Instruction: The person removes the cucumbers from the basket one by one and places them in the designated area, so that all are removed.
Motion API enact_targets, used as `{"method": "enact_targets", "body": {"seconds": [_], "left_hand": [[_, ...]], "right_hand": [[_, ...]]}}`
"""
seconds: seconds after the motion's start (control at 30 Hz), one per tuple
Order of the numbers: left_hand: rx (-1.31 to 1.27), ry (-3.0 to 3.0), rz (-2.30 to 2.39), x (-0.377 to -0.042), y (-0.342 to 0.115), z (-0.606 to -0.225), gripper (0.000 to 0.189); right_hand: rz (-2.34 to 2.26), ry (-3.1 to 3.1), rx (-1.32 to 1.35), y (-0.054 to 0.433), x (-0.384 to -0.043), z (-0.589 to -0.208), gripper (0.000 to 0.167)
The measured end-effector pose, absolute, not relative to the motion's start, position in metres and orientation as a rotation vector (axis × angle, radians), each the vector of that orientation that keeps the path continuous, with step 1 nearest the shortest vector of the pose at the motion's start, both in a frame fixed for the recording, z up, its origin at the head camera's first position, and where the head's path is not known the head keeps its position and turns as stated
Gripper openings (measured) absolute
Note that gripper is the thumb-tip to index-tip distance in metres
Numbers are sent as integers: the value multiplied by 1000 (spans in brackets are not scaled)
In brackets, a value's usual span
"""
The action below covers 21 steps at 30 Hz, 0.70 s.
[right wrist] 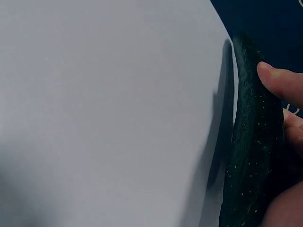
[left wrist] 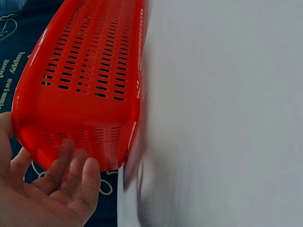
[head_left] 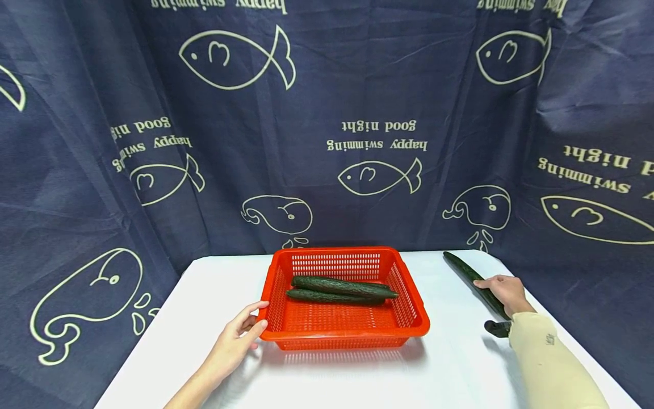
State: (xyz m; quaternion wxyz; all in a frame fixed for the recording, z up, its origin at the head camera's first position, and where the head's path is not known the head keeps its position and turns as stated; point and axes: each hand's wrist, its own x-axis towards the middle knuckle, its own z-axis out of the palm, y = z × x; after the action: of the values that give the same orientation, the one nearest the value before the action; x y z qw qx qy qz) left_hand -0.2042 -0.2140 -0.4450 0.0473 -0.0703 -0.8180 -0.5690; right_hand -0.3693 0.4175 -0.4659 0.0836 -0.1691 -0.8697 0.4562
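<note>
A red perforated plastic basket (head_left: 357,334) stands on the table, with dark green cucumbers (head_left: 337,287) lying inside it. At the basket's left side, my left hand (head_left: 232,343) grips the rim, thumb on the near part. In the left wrist view, the fingers (left wrist: 90,182) curl beside the outer wall of the basket (left wrist: 80,109). Over on the right, my right hand (head_left: 506,292) holds another long cucumber (head_left: 467,272) by its middle. The right wrist view shows the thumb (right wrist: 281,85) along that cucumber (right wrist: 253,142), which casts a shadow on the table.
The white table (head_left: 204,301) carries everything. Behind it and along both sides hangs a dark blue curtain (head_left: 317,113) with fish drawings and lettering. A small black device (head_left: 497,328) sits at the right wrist by the pale yellow sleeve (head_left: 549,358).
</note>
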Motion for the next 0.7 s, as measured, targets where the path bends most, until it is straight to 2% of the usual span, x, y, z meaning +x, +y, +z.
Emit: {"method": "enact_targets", "body": {"seconds": [0.47,0.7], "left_hand": [[-219,-2488,-1725,-204,-214,-444,42],[-220,-2494,-1709,-204,-214,-445,42]], "right_hand": [[1344,-2640,-480,414,-369,-473,30],[1329,-2703,-445,418,-368,-469,46]]}}
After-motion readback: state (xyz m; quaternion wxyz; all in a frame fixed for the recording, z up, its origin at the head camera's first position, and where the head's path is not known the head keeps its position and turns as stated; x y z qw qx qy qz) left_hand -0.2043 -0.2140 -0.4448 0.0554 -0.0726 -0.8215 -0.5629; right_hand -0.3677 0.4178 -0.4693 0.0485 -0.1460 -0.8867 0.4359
